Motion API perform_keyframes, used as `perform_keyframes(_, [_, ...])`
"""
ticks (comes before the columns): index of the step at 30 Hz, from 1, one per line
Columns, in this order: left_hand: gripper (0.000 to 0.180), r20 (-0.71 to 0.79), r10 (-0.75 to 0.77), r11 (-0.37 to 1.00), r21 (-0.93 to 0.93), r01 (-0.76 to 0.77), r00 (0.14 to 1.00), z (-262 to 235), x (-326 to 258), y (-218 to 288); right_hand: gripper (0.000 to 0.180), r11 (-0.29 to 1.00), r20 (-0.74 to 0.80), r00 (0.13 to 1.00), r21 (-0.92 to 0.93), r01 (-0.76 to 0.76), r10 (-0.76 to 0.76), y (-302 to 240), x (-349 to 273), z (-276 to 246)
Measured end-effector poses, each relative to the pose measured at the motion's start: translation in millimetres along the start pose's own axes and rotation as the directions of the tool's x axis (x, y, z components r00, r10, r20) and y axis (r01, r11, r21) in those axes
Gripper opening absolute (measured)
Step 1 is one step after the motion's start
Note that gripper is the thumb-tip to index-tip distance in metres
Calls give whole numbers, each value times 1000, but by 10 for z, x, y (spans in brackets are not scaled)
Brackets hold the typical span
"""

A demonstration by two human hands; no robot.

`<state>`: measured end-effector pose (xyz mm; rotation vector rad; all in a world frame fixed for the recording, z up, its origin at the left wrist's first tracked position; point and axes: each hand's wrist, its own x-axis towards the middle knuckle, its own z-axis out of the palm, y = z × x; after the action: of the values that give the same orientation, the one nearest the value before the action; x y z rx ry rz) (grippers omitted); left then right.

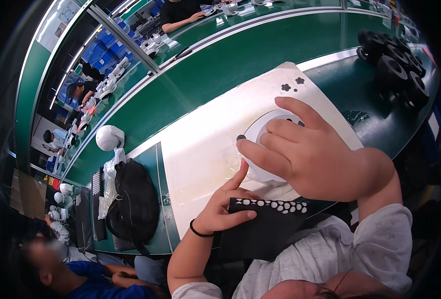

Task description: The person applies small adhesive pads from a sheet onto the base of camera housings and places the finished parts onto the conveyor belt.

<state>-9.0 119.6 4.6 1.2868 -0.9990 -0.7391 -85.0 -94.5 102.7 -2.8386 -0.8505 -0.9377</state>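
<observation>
My left hand, with a black band at its wrist, grips a black sheet by its upper edge. Rows of pale round spots run along that edge. Over a white round part is my right hand, which hides much of it. A small black round pad shows at the tip of its lower outstretched finger, apparently pinched; the thumb is hidden. The white part rests on a pale board. Small black flower-shaped and round pieces lie at the board's far corner.
Black ring-shaped parts are heaped at the right. Left of the board lie a black bag, clear plastic wrap and a white rounded device. A person in blue sits at lower left. Others work beyond the green partition.
</observation>
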Motion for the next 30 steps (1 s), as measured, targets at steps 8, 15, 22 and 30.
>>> perform_keyframes(8, [20,44,30,995,94,-35,999,11,-9,-7,36,990,-26,1000,-138,1,-5,-81,-150,68])
perform_keyframes(15, [15,63,78,993,80,-83,995,-14,-2,-43,26,914,41,965,313,-257,257,15,-406,17])
perform_keyframes(22, [17,53,151,988,24,-152,987,-8,-5,-102,6,719,38,902,589,-368,430,-128,-490,218])
perform_keyframes(30, [14,51,134,990,44,-136,990,-7,-14,-96,8,681,40,885,623,-385,464,-184,-555,373])
